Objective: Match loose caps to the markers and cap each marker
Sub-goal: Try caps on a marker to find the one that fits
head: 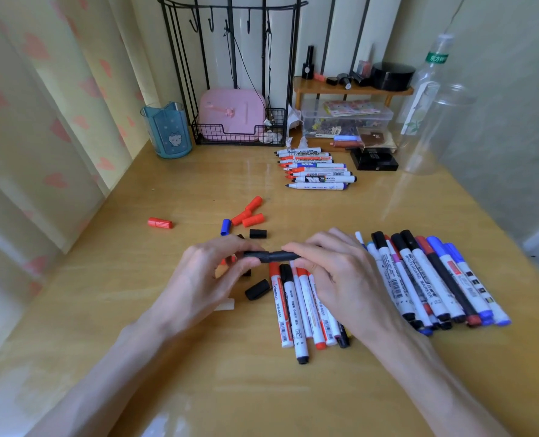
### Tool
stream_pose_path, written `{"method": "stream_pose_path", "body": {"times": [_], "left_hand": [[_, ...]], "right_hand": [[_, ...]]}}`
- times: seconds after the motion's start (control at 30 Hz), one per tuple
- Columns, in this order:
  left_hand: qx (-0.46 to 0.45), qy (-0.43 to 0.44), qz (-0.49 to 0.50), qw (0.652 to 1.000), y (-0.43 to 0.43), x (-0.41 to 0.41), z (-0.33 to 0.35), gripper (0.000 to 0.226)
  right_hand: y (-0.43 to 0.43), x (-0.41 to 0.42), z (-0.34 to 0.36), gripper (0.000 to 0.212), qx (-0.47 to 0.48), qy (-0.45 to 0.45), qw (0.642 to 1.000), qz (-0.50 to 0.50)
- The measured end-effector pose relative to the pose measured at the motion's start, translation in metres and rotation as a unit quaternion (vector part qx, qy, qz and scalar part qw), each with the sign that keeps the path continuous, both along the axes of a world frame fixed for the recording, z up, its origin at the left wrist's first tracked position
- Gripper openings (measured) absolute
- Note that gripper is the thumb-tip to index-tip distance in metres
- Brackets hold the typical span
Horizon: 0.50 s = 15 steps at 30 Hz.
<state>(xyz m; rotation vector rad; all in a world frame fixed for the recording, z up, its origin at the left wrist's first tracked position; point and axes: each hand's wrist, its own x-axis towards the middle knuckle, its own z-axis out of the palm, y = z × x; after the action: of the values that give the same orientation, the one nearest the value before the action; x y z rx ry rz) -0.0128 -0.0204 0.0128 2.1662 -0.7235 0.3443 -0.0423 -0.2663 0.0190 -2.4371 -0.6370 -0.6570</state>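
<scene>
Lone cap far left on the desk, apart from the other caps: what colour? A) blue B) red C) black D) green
B: the lone cap is red, lying on its side on the desk, well left of the cap cluster.

Light: bright, soft daylight through the curtain [25,121] on the left.
Glare: pale sheen on the glossy surface [173,414].
Distortion: wide-angle bending and smearing at the edges.
</scene>
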Motion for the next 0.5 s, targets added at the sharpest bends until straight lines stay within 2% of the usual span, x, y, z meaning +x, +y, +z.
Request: {"method": "stream_pose_path", "body": {"times": [0.2, 0.33, 0.5], "left_hand": [[0.047, 0.036, 0.037, 0.998, 0.02, 0.006, 0.0, 0.018], [0.115, 0.027, 0.018, 0.993, 0.023, 0.008, -0.004, 0.019], [0.136, 0.025, 0.007, 0.99, 0.022, 0.009, -0.01, 0.021]], "right_hand": [[-0.02, 0.006, 0.005, 0.039, 0.02, -0.015, 0.997, -0.075], [-0.015, 0.004, 0.002, 0.035, 0.002, 0.004, 0.998, -0.06], [-0.009, 0.002, -0.002, 0.03, -0.02, 0.023, 0.999, -0.044]]}}
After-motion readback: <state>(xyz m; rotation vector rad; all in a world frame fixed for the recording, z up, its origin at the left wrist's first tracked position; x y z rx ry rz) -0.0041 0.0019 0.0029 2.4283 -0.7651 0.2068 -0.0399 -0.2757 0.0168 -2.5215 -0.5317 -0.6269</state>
